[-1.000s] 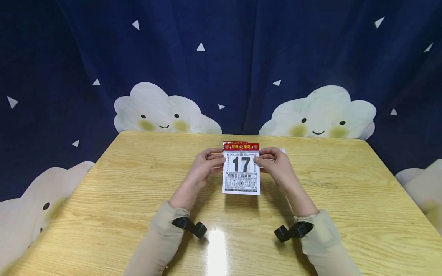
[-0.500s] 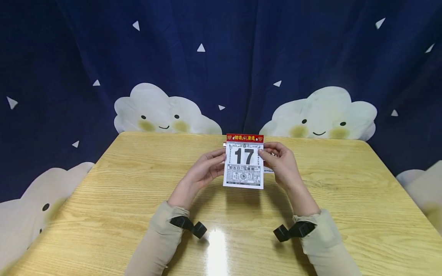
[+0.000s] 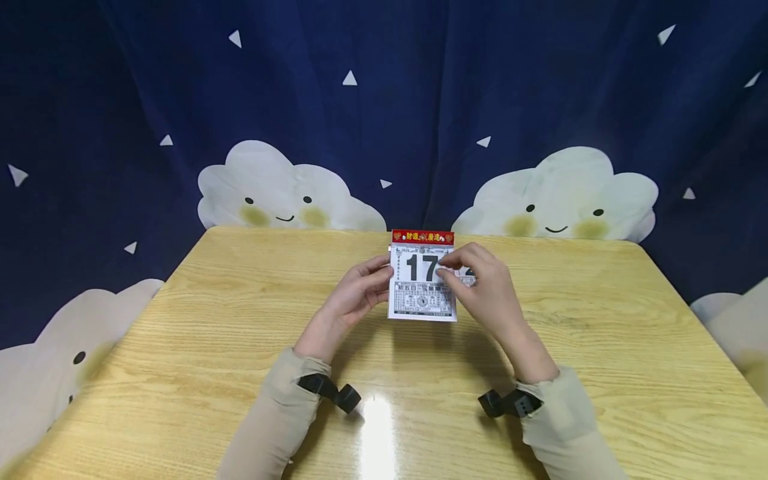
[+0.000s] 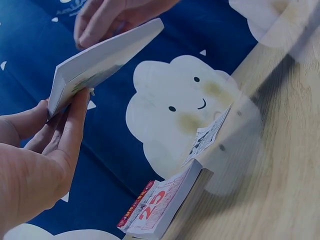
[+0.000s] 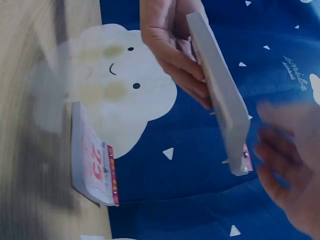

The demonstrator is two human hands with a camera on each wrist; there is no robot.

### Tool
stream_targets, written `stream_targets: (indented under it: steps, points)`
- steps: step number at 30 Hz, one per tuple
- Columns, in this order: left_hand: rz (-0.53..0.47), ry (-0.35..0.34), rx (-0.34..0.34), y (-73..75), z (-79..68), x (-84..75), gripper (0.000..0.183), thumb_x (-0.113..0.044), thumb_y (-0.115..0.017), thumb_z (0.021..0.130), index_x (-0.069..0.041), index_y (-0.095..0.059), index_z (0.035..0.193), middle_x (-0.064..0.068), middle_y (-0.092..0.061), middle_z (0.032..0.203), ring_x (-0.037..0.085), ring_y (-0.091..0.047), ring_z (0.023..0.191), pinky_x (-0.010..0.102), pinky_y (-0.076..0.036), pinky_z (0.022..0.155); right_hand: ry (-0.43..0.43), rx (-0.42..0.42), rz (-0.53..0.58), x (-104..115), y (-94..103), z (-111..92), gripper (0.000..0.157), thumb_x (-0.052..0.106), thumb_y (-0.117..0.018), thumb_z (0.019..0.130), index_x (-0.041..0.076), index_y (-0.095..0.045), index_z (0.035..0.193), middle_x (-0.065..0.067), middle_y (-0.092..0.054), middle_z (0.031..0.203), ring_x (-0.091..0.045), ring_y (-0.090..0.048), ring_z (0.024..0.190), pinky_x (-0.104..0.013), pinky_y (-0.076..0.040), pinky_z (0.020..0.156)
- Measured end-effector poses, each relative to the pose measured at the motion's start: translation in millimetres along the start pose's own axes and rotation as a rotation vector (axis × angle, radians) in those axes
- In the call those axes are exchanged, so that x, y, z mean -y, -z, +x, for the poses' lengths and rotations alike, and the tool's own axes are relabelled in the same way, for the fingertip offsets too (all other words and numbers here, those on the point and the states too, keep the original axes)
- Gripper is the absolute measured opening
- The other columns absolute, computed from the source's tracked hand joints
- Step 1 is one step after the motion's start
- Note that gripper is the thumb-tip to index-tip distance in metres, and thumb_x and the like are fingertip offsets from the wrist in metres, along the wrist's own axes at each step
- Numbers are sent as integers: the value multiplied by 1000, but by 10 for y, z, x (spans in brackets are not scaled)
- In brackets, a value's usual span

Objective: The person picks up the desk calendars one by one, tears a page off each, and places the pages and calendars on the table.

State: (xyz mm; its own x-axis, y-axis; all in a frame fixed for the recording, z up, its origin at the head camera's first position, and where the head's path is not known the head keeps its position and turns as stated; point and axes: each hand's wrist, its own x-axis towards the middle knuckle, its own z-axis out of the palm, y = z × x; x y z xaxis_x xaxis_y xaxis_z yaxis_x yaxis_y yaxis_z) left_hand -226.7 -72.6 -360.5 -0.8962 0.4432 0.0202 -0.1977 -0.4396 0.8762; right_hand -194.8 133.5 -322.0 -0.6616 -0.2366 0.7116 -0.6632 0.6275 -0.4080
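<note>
A tear-off calendar (image 3: 423, 304) with a red header and a big black 17 is raised over the table, its front towards the head camera. My left hand (image 3: 355, 293) grips its left edge, thumb at the front edge and fingers behind, as the left wrist view shows. Close in front of the page's right side is my right hand (image 3: 491, 287), thumb and fingers bent but apart. In the right wrist view this hand is blurred, with a gap between it and the calendar. A second calendar (image 4: 156, 204) with a red 25 lies on the table, hidden behind the held one in the head view.
A loose printed sheet (image 4: 206, 139) lies on the wooden table (image 3: 198, 347) beyond the second calendar. It peeks out behind my right hand in the head view. A dark blue curtain (image 3: 396, 100) with clouds hangs at the table's back edge.
The calendar has risen slightly and tipped more upright. My right hand has let go of its right edge and come round in front of the page; my left hand keeps its grip.
</note>
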Motion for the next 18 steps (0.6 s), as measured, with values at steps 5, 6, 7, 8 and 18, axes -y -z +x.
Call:
stream_targets:
  steps: [5, 6, 7, 8, 18]
  points:
    - [-10, -5, 1, 6, 7, 4, 39, 0, -37, 89, 8, -30, 126, 7, -58, 91, 16, -59, 78, 26, -49, 67, 214, 250, -7, 73, -24, -21, 25, 29, -71, 66, 15, -63, 84, 6, -55, 84, -10, -48, 80, -26, -38, 73]
    - [-11, -5, 0, 6, 6, 3, 39, 0, -37, 89, 8, -30, 126, 7, -58, 91, 16, -58, 78, 26, -49, 67, 236, 284, -21, 82, -34, -27, 28, 32, -72, 64, 15, -63, 85, 6, -55, 86, -10, -48, 83, -27, -38, 76]
    - [-10, -3, 0, 7, 6, 3, 39, -1, -37, 89, 8, -30, 126, 7, -58, 91, 16, -58, 78, 26, -49, 67, 252, 310, -39, 89, -45, -32, 31, 34, -72, 63, 16, -63, 86, 6, -54, 88, -11, -48, 85, -28, -38, 77]
    - [-11, -3, -1, 7, 5, 1, 39, -1, -37, 89, 7, -30, 126, 7, -57, 92, 16, -58, 79, 26, -49, 68, 264, 328, -59, 92, -53, -37, 32, 36, -71, 63, 17, -63, 87, 6, -54, 90, -11, -47, 86, -28, -38, 78]
    - [-21, -15, -13, 16, -4, -21, 40, -1, -37, 89, 7, -29, 127, 8, -56, 96, 16, -58, 83, 26, -48, 72, 298, 320, -51, 125, -57, -36, 10, 22, -65, 71, 15, -67, 79, 8, -54, 84, -10, -48, 82, -27, -38, 74]
